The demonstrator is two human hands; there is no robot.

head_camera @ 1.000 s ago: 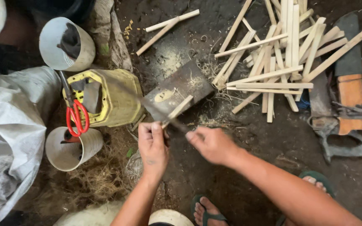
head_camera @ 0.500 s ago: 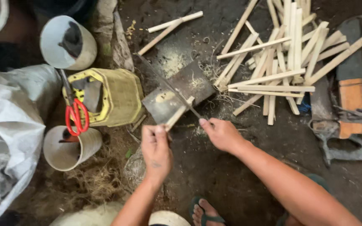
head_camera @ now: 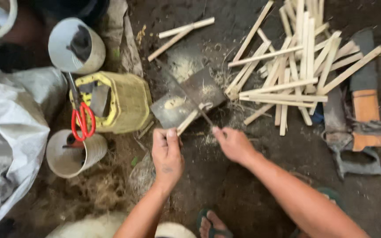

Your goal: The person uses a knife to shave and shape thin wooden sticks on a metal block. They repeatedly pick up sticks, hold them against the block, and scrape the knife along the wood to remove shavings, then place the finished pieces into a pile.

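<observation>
My left hand (head_camera: 167, 154) grips the near end of a short pale wooden stick (head_camera: 190, 119), whose far end rests on a dark flat block (head_camera: 186, 99) on the dirt ground. My right hand (head_camera: 232, 143) is closed on the handle of a long thin knife (head_camera: 186, 94), with the blade lying diagonally over the stick and the block. Pale shavings lie on the block and around it.
A pile of several split wooden sticks (head_camera: 296, 66) lies at the upper right, two more sticks (head_camera: 181, 33) at the top. A yellow basket (head_camera: 120, 101), red-handled scissors (head_camera: 82, 121), two white cups (head_camera: 73, 154), a white sack (head_camera: 9, 141) stand left. A saw-like tool (head_camera: 353, 128) lies right. My sandalled foot (head_camera: 210, 224) is below.
The knife swung from pointing low beside the block up across it, then settled over the stick. My right hand shifted right and back slightly. My left hand kept its hold on the stick.
</observation>
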